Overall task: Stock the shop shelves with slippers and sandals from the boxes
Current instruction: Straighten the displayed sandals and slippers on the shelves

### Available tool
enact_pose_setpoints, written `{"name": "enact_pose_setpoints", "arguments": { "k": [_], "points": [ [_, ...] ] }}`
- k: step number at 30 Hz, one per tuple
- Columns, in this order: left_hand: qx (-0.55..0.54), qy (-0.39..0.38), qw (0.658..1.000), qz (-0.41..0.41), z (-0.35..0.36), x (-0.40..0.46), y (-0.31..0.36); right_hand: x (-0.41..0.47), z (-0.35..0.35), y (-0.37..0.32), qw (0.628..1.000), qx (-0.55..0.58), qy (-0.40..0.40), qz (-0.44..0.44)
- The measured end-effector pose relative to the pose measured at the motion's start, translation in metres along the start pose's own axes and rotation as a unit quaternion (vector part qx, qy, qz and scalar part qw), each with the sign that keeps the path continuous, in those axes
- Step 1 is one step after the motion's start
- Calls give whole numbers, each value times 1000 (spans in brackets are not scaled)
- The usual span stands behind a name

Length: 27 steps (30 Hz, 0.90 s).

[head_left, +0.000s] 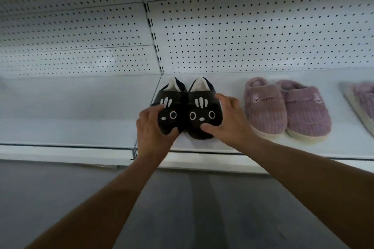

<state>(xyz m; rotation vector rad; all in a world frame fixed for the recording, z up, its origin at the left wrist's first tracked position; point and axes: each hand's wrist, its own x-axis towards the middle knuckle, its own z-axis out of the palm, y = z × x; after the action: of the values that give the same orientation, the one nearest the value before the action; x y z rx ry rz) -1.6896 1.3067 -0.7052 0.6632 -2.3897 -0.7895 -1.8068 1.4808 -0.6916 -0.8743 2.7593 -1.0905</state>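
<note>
- A pair of black cat-face slippers (187,111) is seen at the centre of the frame, set on the white shelf (81,111), toes toward the camera; the two are pressed side by side.
- The left slipper's toe is gripped by the left hand (152,127), fingers curled over the top, thumb underneath.
- The right slipper is clasped by the right hand (226,119); fingers curled on its outer side, thumb laid on the toe.
- A pair of pink fluffy slippers (283,107) is seen just right of them on the shelf; a further pink slipper (364,97) is cut off at the right edge.
- A perforated back panel (242,32) fills the upper frame.
</note>
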Motion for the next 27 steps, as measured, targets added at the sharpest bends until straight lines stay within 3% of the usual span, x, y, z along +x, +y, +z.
{"name": "enact_pose_setpoints", "arguments": {
  "k": [2,6,11,27],
  "points": [
    [-40,-31,994,-98,-8,11,-14,3,10,-4,999,-5,-31,28],
    [-140,-83,970,-181,-15,29,-22,15,23,-3,994,30,-60,82],
    [-211,-131,948,-197,-6,42,-22,24,32,-1,990,56,-67,112],
    [-170,-113,951,-233,-11,47,-49,26,46,-15,989,67,-100,87]
  ]
}}
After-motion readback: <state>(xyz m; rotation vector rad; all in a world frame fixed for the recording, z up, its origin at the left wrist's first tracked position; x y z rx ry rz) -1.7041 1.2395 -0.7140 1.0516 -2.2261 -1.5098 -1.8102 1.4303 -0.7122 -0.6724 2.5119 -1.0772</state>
